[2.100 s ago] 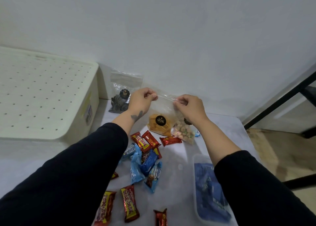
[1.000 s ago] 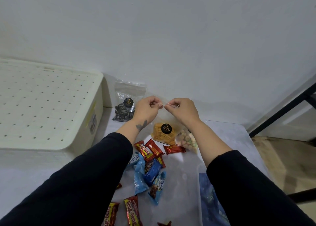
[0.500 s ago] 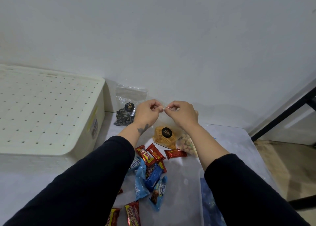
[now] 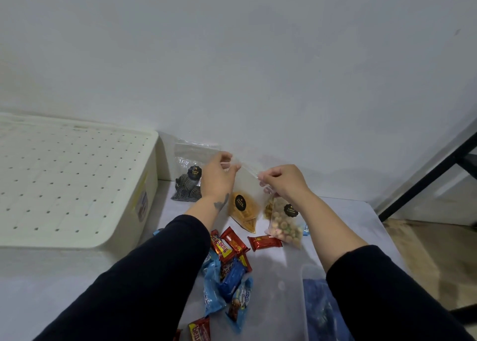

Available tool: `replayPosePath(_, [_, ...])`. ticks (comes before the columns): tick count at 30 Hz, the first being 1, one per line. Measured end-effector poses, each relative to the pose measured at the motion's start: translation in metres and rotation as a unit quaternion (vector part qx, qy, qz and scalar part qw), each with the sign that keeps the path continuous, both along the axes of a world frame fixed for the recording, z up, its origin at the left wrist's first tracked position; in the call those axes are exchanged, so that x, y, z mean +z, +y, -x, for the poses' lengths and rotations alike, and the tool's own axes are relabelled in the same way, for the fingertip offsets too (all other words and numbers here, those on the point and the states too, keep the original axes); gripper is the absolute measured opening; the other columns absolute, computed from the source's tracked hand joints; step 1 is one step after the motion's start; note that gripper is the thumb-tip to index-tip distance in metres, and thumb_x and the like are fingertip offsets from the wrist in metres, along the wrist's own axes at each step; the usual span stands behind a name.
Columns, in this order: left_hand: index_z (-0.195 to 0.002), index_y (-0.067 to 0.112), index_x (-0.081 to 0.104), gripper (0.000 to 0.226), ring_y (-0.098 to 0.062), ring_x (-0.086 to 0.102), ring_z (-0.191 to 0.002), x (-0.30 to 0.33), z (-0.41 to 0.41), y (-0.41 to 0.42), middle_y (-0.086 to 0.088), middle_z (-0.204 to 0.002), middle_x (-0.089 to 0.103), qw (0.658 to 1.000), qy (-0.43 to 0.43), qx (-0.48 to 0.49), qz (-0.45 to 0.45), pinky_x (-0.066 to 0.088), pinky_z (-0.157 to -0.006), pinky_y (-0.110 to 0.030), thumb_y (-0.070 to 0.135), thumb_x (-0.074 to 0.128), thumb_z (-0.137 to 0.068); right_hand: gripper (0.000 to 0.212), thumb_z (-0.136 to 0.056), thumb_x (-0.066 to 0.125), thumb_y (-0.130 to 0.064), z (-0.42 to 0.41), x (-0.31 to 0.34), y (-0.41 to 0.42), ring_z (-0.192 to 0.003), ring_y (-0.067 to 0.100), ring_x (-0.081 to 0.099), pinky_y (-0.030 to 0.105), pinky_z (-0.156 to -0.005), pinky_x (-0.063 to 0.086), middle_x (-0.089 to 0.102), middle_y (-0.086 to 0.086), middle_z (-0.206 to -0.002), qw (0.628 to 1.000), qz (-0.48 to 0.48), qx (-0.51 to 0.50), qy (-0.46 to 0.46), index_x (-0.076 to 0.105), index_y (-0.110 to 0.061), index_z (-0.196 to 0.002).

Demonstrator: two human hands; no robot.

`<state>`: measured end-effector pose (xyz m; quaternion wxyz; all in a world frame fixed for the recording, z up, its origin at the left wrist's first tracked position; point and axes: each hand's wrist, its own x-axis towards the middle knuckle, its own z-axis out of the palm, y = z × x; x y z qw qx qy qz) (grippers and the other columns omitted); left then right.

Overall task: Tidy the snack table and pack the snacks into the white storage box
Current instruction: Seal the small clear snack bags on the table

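Both hands, left hand [image 4: 219, 176] and right hand [image 4: 282, 179], pinch the clear zip-top bag of orange snack sticks [image 4: 244, 209]; pressing evenly along the strip should seal it.

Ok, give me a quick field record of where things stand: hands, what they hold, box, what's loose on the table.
left hand: pinches the top edge of the clear zip bag
right hand: pinches the same edge
bag contents: orange snacks
white storage box: at left, lid on
pouches: swirl cookie pouch against the wall; round-snack pouch below the right hand
loose on table: red wrappers, blue wrappers
clear tub: right foreground, blue contents
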<state>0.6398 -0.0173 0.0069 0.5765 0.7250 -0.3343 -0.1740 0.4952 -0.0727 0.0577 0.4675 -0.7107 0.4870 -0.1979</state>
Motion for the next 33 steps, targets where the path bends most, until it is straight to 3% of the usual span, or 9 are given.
replayPosePath(3, [-0.086,0.015,0.064,0.026,-0.017,0.064,-0.075,0.001,0.01,0.001,0.0,-0.079,0.068,0.999,0.04,-0.002,-0.024,0.052,-0.072,-0.033,0.041,0.059,-0.088,0.011,-0.082,0.068,-0.013,-0.006,-0.001,0.006,-0.057,0.013,0.062,0.027,-0.058,0.05,0.069,0.0,-0.071,0.999,0.043,-0.021,-0.01,0.074,-0.01,-0.074])
replayPosePath(6, [-0.072,0.018,0.065,0.024,-0.018,0.066,-0.072,0.004,0.015,0.004,0.0,-0.071,0.069,0.994,0.087,-0.056,-0.017,0.054,-0.072,-0.036,0.031,0.059,-0.09,0.011,-0.081,0.067,-0.015,-0.01,-0.002,0.007,-0.061,0.015,0.066,0.025,-0.058,0.05,0.07,0.0,-0.073,0.997,0.072,-0.028,0.004,0.075,-0.009,-0.076])
replayPosePath(13, [-0.079,0.014,0.064,0.017,-0.014,0.064,-0.071,0.006,0.017,0.008,0.001,-0.072,0.068,0.99,0.128,-0.066,0.005,0.054,-0.071,-0.03,0.022,0.058,-0.093,0.016,-0.08,0.064,-0.025,-0.017,-0.012,-0.001,-0.078,0.019,0.069,0.043,-0.079,0.058,0.072,-0.006,-0.078,0.992,0.1,-0.064,0.047,0.071,-0.025,-0.065])
replayPosePath(16, [-0.086,0.009,0.065,0.016,-0.013,0.065,-0.071,0.005,0.014,0.007,-0.002,-0.075,0.069,0.986,0.162,-0.035,0.017,0.055,-0.069,-0.026,0.021,0.057,-0.093,0.013,-0.078,0.071,-0.038,-0.015,-0.013,0.0,-0.081,0.013,0.063,0.033,-0.081,0.054,0.069,-0.008,-0.085,0.995,0.091,-0.016,0.03,0.072,-0.025,-0.084])
replayPosePath(18, [-0.082,0.011,0.065,0.016,-0.013,0.066,-0.07,0.002,0.01,0.007,-0.003,-0.075,0.07,0.986,0.166,-0.019,0.024,0.056,-0.072,-0.03,0.021,0.058,-0.093,0.022,-0.077,0.075,-0.026,-0.014,-0.02,-0.002,-0.085,0.012,0.06,0.027,-0.079,0.049,0.066,-0.005,-0.09,0.995,0.086,0.001,0.041,0.071,-0.02,-0.098])
replayPosePath(21, [-0.077,0.017,0.065,0.017,-0.013,0.067,-0.074,-0.003,0.005,0.006,-0.002,-0.077,0.071,0.988,0.154,-0.007,0.026,0.058,-0.078,-0.035,0.023,0.059,-0.092,0.016,-0.082,0.065,-0.002,-0.023,-0.028,-0.009,-0.079,0.018,0.062,0.032,-0.077,0.055,0.067,0.002,-0.084,0.994,0.091,-0.048,0.032,0.073,-0.014,-0.089])
replayPosePath(27, [-0.075,0.028,0.061,0.018,-0.015,0.07,-0.084,-0.001,-0.007,-0.004,0.002,-0.08,0.072,0.991,0.129,0.024,0.018,0.056,-0.087,-0.042,0.025,0.057,-0.092,0.018,-0.083,0.059,0.002,-0.054,-0.032,-0.028,-0.08,0.015,0.06,0.022,-0.074,0.045,0.067,0.002,-0.084,0.989,0.105,-0.105,-0.012,0.069,-0.013,-0.081])
replayPosePath(31, [-0.077,0.026,0.059,0.018,-0.015,0.068,-0.087,0.001,-0.013,-0.013,0.002,-0.084,0.07,0.992,0.12,0.024,-0.001,0.055,-0.089,-0.042,0.023,0.055,-0.094,0.02,-0.084,0.059,0.003,-0.053,-0.04,-0.04,-0.077,0.011,0.058,0.009,-0.069,0.041,0.066,0.004,-0.093,0.989,0.088,-0.115,-0.02,0.069,-0.007,-0.098])
replayPosePath(33, [-0.091,0.019,0.062,0.009,-0.015,0.067,-0.089,0.0,-0.01,-0.016,0.001,-0.089,0.069,0.993,0.117,0.01,-0.012,0.055,-0.09,-0.04,0.021,0.054,-0.094,0.026,-0.085,0.057,0.002,-0.04,-0.046,-0.044,-0.08,0.011,0.06,0.004,-0.066,0.039,0.067,0.007,-0.101,0.989,0.085,-0.122,-0.011,0.068,-0.007,-0.107])
